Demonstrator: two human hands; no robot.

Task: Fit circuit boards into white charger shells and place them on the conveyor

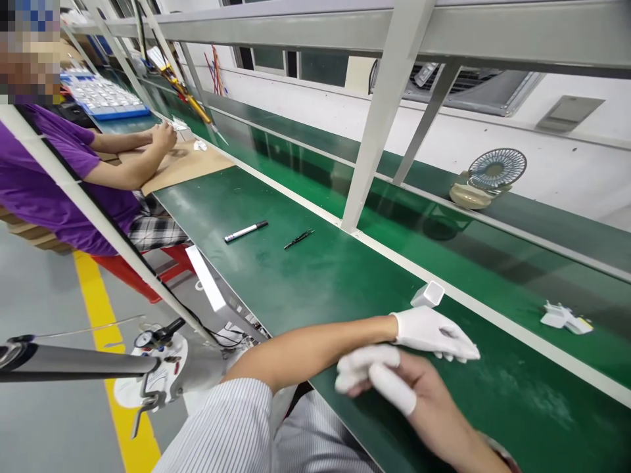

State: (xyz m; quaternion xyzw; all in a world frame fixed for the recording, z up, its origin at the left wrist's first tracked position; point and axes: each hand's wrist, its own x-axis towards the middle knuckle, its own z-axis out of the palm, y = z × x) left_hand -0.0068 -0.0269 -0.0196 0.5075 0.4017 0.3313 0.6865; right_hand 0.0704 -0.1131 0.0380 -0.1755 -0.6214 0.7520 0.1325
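My left hand (pixel 431 330), in a white glove, reaches across the green bench with its fingers stretched to the right and nothing visible in them. Just behind it stands a small white open-ended box (pixel 428 294). My right hand (pixel 409 387) is nearer to me, below the left one and slightly blurred. White covers sit on its thumb and fingers, which are bent loosely and apart, with no object showing between them. A marker pen (pixel 246 231) and black tweezers (pixel 299 239) lie farther left on the bench.
White crumpled pieces (pixel 564 318) lie at the right and a small fan (pixel 493 174) stands behind. A metal post (pixel 377 125) rises from the bench. At the left sits a co-worker in a purple shirt (pixel 54 177), near a blue tray (pixel 116 112). A grey machine arm (pixel 83 361) crosses the lower left.
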